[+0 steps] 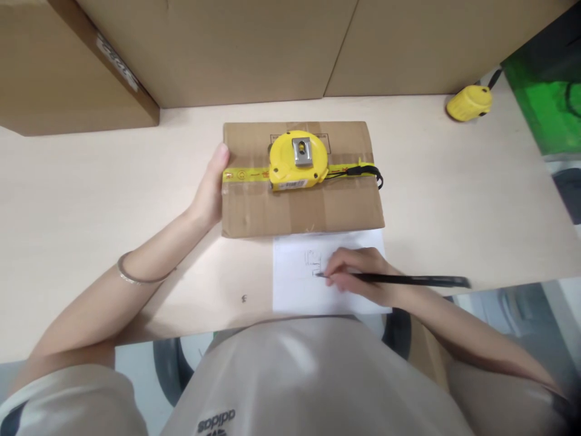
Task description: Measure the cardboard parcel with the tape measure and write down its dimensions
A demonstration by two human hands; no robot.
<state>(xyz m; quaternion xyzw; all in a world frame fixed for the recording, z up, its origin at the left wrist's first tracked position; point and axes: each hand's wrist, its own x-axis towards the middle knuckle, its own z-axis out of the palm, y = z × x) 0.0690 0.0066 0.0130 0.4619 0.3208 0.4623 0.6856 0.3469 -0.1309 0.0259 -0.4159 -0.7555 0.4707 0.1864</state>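
Note:
My right hand (358,274) is closed round a black pen (408,279). The pen's tip touches a white sheet of paper (290,290), where small dark marks show. Against the left side of a cardboard box (258,212), my left hand (212,188) grips its edge, with most fingers hidden. A yellow tape measure (297,160) with a metal belt clip lies on the box. Its black wrist strap (363,172) trails to the right. A yellow printed strip (245,175) runs across the box top. The box stands just beyond the paper, at its upper edge.
Large cardboard boxes (245,48) line the back of the pale table (454,200). Another box (82,79) stands at the back left. A second yellow tape measure (469,103) sits at the back right. The table's front edge runs close to my body.

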